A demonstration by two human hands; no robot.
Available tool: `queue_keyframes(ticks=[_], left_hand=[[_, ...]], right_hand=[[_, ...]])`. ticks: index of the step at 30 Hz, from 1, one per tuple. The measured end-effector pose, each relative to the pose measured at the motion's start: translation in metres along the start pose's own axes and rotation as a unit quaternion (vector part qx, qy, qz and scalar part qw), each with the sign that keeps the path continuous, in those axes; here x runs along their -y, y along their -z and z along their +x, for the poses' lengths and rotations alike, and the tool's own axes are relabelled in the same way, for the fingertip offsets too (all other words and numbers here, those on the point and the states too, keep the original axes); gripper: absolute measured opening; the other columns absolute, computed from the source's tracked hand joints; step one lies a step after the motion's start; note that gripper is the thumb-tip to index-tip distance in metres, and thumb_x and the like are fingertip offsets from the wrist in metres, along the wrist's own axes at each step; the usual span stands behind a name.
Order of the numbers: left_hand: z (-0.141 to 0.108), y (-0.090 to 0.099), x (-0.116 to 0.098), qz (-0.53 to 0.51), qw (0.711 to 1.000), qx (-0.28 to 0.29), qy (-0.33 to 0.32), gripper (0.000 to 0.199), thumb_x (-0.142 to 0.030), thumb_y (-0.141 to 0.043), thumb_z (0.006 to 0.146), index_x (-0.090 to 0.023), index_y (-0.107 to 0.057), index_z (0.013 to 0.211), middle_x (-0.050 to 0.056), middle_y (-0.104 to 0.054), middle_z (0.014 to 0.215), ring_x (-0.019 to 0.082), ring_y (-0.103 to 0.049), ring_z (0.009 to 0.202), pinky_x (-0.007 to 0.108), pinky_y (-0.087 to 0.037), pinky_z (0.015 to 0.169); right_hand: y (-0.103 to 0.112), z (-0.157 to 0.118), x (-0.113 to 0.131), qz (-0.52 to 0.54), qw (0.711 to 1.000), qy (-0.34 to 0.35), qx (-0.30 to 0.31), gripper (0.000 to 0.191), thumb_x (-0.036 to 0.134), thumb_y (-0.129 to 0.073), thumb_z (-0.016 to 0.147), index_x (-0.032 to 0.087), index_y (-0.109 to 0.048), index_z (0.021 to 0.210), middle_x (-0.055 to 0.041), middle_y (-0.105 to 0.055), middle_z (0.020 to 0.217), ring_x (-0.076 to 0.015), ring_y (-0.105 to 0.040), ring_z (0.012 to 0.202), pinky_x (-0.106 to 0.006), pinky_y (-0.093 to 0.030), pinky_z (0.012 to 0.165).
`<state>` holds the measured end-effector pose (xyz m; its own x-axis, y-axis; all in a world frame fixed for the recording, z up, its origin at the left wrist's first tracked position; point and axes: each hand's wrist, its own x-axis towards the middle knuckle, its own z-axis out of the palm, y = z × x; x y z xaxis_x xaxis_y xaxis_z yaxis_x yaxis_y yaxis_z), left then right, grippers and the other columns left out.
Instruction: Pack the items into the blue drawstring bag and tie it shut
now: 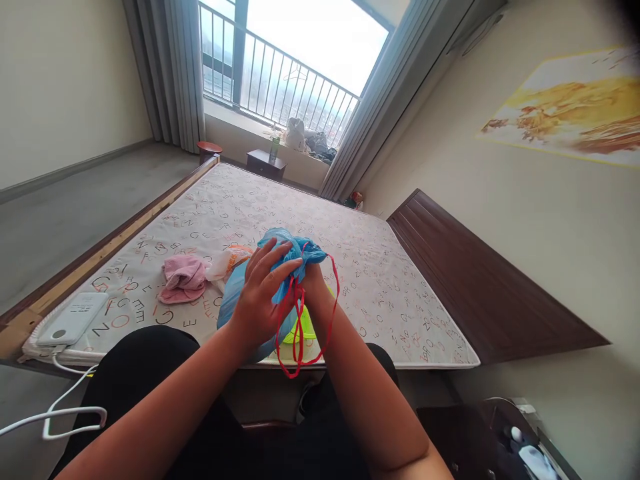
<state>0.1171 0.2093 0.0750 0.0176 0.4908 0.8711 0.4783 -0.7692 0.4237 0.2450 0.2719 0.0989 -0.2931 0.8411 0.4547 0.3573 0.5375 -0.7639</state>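
The left hand (263, 297) spreads its fingers (280, 267) wide over the bunched blue plastic bag (293, 247), pressing its gathered top against the right hand (314, 283), whose own fingers are hidden. The bag sits at six o'clock on the mattress (375, 287), its red cord (300, 340) dangling free

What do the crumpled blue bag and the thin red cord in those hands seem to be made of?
The crumpled blue bag looks like thin, glossy plastic film, judging by its sharp creases and sheen. The thin red cord seems smooth and flexible, perhaps plastic or synthetic; it's too fine to tell.
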Motion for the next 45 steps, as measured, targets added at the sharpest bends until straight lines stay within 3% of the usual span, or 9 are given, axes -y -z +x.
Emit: queue_keyframes(ticks=[9,14,18,22,28,34,38,42,45], left_hand=[[0.007,0.002,-0.004,-0.104,0.991,-0.067,0.051,0.021,-0.019,-0.06,0.101,-0.024,-0.074,0.115,0.006,-0.072,0.123,0.019,-0.068,0.116,0.04,-0.054,0.106],[0.014,-0.008,-0.006,-0.148,0.977,-0.118,0.096,0.018,-0.018,-0.061,0.1,-0.023,-0.077,0.108,0.004,-0.075,0.11,0.016,-0.07,0.105,0.034,-0.055,0.099],[0.015,-0.017,-0.003,-0.154,0.97,-0.074,0.171,0.019,-0.025,-0.06,0.102,-0.021,-0.078,0.11,0.005,-0.075,0.109,0.017,-0.069,0.105,0.032,-0.054,0.097],[0.011,-0.027,0.004,-0.195,0.945,-0.06,0.256,0.022,-0.035,-0.063,0.1,-0.022,-0.08,0.107,0.005,-0.076,0.107,0.019,-0.07,0.101,0.034,-0.055,0.095],[0.007,-0.036,0.007,-0.254,0.908,-0.064,0.326,0.024,-0.04,-0.071,0.093,-0.021,-0.082,0.102,0.007,-0.078,0.105,0.021,-0.071,0.1,0.034,-0.055,0.097],[0.013,-0.041,0.021,-0.444,0.77,-0.152,0.432,0.03,-0.046,-0.078,0.086,-0.018,-0.078,0.096,0.007,-0.077,0.097,0.018,-0.072,0.085,0.028,-0.058,0.077],[0.02,-0.038,0.034,-0.548,0.678,-0.22,0.437,0.025,-0.039,-0.08,0.084,-0.017,-0.076,0.096,0.008,-0.076,0.108,0.02,-0.073,0.099,0.029,-0.06,0.082],[0.022,-0.033,0.033,-0.571,0.659,-0.269,0.411,0.02,-0.035,-0.079,0.087,-0.018,-0.069,0.09,0.002,-0.071,0.085,0.016,-0.073,0.089,0.033,-0.061,0.089],[0.021,-0.033,0.026,-0.583,0.664,-0.233,0.406,0.024,-0.033,-0.081,0.085,-0.017,-0.064,0.087,-0.005,-0.053,0.067,0.006,-0.056,0.054,0.023,-0.058,0.064]], right_hand=[[0.023,0.006,-0.027,-0.048,0.998,-0.021,-0.027,0.022,0.036,-0.059,0.094,0.02,-0.063,0.079,-0.0034,-0.066,0.083,-0.0187,-0.059,0.081,-0.035,-0.053,0.084],[0.066,0.007,-0.016,-0.075,0.995,0.004,-0.073,0.033,0.039,-0.058,0.092,0.023,-0.062,0.121,-0.0076,-0.069,0.118,-0.0244,-0.065,0.108,-0.039,-0.055,0.093],[0.079,-0.01,-0.001,-0.196,0.976,0.089,-0.039,0.096,0.043,-0.073,0.085,0.029,-0.021,0.164,-0.012,-0.023,0.17,-0.0356,-0.027,0.156,-0.057,-0.035,0.122],[0.071,-0.033,0.003,-0.266,0.949,0.169,-0.015,0.088,0.042,-0.074,0.089,0.034,-0.026,0.162,-0.0062,-0.013,0.174,-0.0359,-0.005,0.162,-0.065,-0.018,0.128],[0.051,-0.049,0.008,-0.171,0.958,0.221,-0.06,0.01,0.031,-0.063,0.099,0.033,-0.068,0.108,-0.001,-0.063,0.141,-0.0266,-0.044,0.148,-0.057,-0.032,0.124],[0.062,-0.045,0.018,0.223,0.958,0.04,-0.178,0.025,0.048,-0.047,0.106,0.027,-0.05,0.091,0.0037,-0.065,0.071,-0.02,-0.072,0.088,-0.05,-0.055,0.098],[0.083,-0.033,0.005,0.353,0.913,-0.08,-0.189,0.038,0.057,-0.058,0.098,0.026,-0.043,0.083,0.0117,-0.028,0.052,-0.0096,-0.037,0.044,-0.027,-0.05,0.057],[0.088,-0.028,-0.009,0.347,0.91,-0.171,-0.15,0.046,0.057,-0.071,0.088,0.024,-0.04,0.078,0.0109,-0.026,0.057,-0.0065,-0.022,0.045,-0.02,-0.023,0.042],[0.079,-0.03,-0.011,0.287,0.929,-0.185,-0.143,0.041,0.056,-0.07,0.087,0.024,-0.046,0.081,0.0104,-0.027,0.058,-0.0069,-0.022,0.047,-0.021,-0.019,0.043]])
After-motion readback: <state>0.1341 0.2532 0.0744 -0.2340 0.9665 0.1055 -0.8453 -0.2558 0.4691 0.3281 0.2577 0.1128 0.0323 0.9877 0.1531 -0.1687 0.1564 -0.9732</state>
